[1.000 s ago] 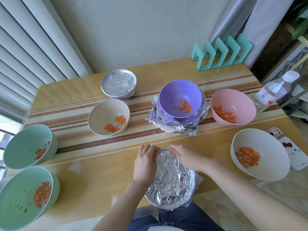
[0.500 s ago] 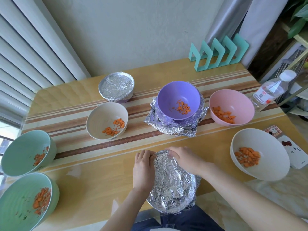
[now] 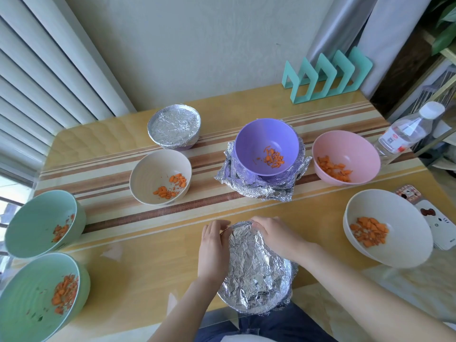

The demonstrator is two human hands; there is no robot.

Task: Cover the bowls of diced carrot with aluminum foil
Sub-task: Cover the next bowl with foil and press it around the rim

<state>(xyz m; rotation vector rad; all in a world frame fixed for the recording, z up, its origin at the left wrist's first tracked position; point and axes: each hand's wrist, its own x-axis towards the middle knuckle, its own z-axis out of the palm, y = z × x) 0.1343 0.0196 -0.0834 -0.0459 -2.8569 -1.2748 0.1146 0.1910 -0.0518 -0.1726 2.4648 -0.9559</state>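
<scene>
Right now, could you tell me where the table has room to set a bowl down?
The widest bare patch lies between the left hand and the near green bowl. Another lies behind the purple bowl, before the teal rack. The striped middle and the white bowl's side are crowded.

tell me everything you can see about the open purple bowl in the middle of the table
The purple bowl is round, smooth and matt lilac, and looks like plastic. It stands upright and uncovered. A small scatter of diced carrot lies at its bottom. The bowl sits on a crumpled pile of aluminum foil, whose wrinkled edges rise around its lower sides. It stands on the striped band of the table, between the beige bowl and the pink bowl. Nothing else is seen touching it.
</scene>
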